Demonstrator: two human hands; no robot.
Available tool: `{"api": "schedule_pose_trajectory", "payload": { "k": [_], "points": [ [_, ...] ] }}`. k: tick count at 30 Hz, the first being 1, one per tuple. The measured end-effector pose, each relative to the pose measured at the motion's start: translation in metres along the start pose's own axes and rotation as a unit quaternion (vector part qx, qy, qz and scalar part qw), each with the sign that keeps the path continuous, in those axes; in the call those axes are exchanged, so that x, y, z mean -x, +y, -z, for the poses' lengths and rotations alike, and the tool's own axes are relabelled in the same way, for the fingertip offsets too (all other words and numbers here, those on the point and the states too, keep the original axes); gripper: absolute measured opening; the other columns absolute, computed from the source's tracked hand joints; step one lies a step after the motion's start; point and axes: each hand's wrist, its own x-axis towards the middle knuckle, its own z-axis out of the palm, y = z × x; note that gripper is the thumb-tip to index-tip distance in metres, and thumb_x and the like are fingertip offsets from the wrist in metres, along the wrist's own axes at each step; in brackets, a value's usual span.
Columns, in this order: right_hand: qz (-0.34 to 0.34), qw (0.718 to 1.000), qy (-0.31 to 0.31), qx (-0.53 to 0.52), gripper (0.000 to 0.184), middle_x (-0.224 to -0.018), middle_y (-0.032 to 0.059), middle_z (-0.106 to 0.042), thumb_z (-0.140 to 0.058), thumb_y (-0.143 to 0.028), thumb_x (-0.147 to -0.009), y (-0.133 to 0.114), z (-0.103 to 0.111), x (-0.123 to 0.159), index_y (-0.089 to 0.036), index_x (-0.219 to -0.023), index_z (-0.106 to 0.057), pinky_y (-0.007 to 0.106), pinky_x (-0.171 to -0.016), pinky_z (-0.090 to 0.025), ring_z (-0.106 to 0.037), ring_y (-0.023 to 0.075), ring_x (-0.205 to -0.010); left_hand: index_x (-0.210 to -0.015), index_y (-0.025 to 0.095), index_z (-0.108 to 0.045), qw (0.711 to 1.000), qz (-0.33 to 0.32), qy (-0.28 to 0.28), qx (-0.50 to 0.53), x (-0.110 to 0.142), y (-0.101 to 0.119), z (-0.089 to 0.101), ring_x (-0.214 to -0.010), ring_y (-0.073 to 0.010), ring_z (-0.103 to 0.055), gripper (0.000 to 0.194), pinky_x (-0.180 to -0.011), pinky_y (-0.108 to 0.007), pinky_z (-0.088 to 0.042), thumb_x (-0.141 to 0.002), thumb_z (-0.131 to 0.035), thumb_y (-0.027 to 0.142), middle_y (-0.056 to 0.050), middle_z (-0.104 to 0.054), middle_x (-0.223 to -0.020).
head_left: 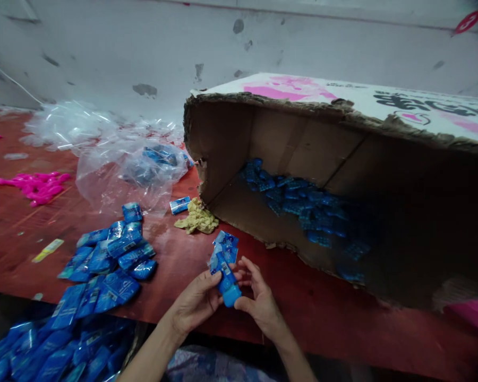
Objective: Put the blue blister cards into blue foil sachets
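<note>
A small blue tube [228, 284] with a rounded, lighter blue end is held over the table's front part. My left hand [199, 300] is closed on its left side, thumb on top. At its right side my right hand [261, 305] curls round it, with the thumb against the rounded end and the fingers partly behind. Just beyond the tube, small blue printed cards [226, 241] lie on the red table. To the left is a pile of blue shiny packets [113, 252].
A large torn cardboard box [223, 185] lies on its side at right, blue packets [298, 199] inside. A crumpled yellowish cloth [199, 217], clear plastic bags [123, 175], a pink chain [43, 185] and a yellow cutter [48, 250] lie on the table. More blue packets [63, 350] fill the lower left.
</note>
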Motion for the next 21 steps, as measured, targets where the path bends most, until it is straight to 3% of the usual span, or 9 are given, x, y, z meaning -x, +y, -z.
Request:
{"api": "schedule_pose_trajectory", "payload": {
  "k": [5,9,13,17,21],
  "points": [
    [-0.029,0.989,-0.079,-0.125,0.068,-0.122,0.0018,-0.052,-0.073,-0.041,-0.063,-0.012,0.000,-0.002,-0.035,-0.124,-0.044,0.036,-0.089,-0.042,-0.051,0.0213,-0.107,-0.100,0.012,-0.064,0.999,0.018,-0.030,-0.013,0.000,-0.006,-0.003,-0.087,-0.0184,-0.064,0.024,-0.081,-0.030,-0.046,-0.081,-0.051,0.019,-0.010,-0.071,-0.088],
    [-0.027,0.990,-0.059,-0.122,0.063,-0.116,0.0018,-0.055,-0.071,-0.044,-0.065,-0.007,-0.004,0.000,-0.033,-0.123,-0.046,0.032,-0.085,-0.045,-0.056,0.0194,-0.099,-0.094,0.012,-0.066,1.000,0.002,-0.009,-0.001,0.000,-0.015,-0.005,-0.084,-0.0157,-0.064,0.020,-0.081,-0.027,-0.046,-0.077,-0.057,0.020,-0.007,-0.071,-0.084],
    [0.000,0.997,-0.029,-0.071,0.063,-0.114,0.0045,-0.055,-0.064,-0.049,-0.070,0.000,-0.009,0.004,-0.030,-0.126,-0.043,0.030,-0.082,-0.045,-0.056,0.0192,-0.096,-0.081,0.012,-0.067,0.999,-0.020,0.049,0.013,0.000,-0.025,-0.008,-0.071,-0.0131,-0.063,0.017,-0.075,-0.027,-0.047,-0.074,-0.062,0.026,-0.005,-0.070,-0.075],
    [-0.009,1.000,0.001,-0.013,0.059,-0.110,0.0049,-0.056,-0.060,-0.047,-0.075,-0.001,-0.014,0.006,-0.029,-0.128,-0.042,0.025,-0.068,-0.049,-0.058,0.0161,-0.083,-0.081,0.015,-0.067,0.993,-0.031,0.118,0.011,0.000,-0.031,-0.014,-0.069,-0.0160,-0.064,0.020,-0.076,-0.032,-0.047,-0.069,-0.066,0.031,-0.002,-0.068,-0.069],
    [-0.014,1.000,0.015,-0.019,0.057,-0.108,0.0051,-0.059,-0.060,-0.050,-0.074,-0.001,-0.017,0.004,-0.027,-0.125,-0.045,0.029,-0.073,-0.049,-0.059,0.0184,-0.087,-0.081,0.015,-0.067,0.990,-0.027,0.135,0.008,0.001,-0.033,-0.018,-0.075,-0.0191,-0.065,0.023,-0.081,-0.036,-0.046,-0.069,-0.065,0.034,-0.003,-0.068,-0.070]
  ]
}}
